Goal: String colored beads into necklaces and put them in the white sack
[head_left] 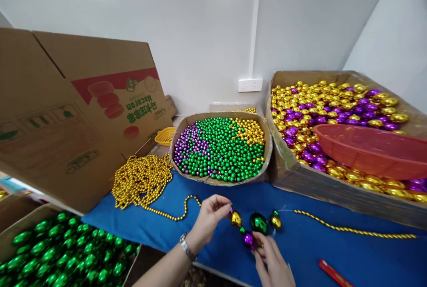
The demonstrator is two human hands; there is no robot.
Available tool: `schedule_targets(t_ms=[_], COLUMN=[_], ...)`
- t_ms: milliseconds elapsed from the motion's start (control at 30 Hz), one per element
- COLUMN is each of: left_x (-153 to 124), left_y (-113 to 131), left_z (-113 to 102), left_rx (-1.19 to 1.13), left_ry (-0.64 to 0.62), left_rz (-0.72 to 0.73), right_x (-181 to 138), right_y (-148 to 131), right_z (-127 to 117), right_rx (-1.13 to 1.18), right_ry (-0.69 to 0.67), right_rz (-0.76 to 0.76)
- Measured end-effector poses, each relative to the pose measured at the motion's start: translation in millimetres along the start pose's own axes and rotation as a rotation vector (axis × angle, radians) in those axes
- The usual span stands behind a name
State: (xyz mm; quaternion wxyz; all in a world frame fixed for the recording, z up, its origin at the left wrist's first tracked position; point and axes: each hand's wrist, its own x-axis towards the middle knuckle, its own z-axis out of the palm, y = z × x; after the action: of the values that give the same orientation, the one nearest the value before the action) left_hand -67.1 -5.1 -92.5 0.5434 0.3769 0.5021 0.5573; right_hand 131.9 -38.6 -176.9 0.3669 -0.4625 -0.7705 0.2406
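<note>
My left hand (207, 219), a watch on its wrist, pinches the end of a string of beads near a small purple bead. From there the strand runs through a gold ball (235, 218) and a small green bead (242, 230) to a shiny purple ball (248, 239). The fingers of my right hand (274, 262) close on the strand beside the purple ball. Just behind lies a large green ball (259, 223), with another gold ball (275, 221) to its right. A gold bead chain (353, 229) stretches rightward over the blue cloth (310, 256).
A carton (222, 182) of small purple, green and gold beads stands ahead. Gold chains (142, 180) lie heaped left of it. At right, a big box (300, 178) holds gold and purple balls and a red basket (370, 151). Green balls (66, 251) fill a lower-left box. A red tool (333, 273) lies near.
</note>
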Motion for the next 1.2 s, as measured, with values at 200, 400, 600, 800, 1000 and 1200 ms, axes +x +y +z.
schedule_targets(t_ms=[200,400,600,800,1000,1200], left_x=[-5.0,-12.3,-13.6,-12.2,-15.3,-10.4], left_y=[0.5,52.7,77.9,77.0,50.5,-6.2], left_z=[3.5,25.1,38.7,36.4,32.0,35.7], left_rx=[0.207,0.423,0.436,0.357,0.185,0.53], left_ry=[0.012,-0.103,-0.128,-0.109,-0.165,-0.483], left_rz=[0.086,0.308,0.418,0.393,0.331,0.381], right_x=[8.2,50.4,72.2,73.9,80.1,82.3], right_y=[-0.2,-46.1,-59.4,-57.7,-65.1,-70.0], right_z=[-18.8,-49.6,-52.2,-57.1,-65.7,-72.2], right_rx=[-0.11,0.006,0.039,0.052,0.059,0.052], right_ry=[-0.015,-0.005,-0.004,-0.145,-0.141,-0.122], right_rz=[-0.053,-0.112,-0.205,-0.171,-0.147,-0.142])
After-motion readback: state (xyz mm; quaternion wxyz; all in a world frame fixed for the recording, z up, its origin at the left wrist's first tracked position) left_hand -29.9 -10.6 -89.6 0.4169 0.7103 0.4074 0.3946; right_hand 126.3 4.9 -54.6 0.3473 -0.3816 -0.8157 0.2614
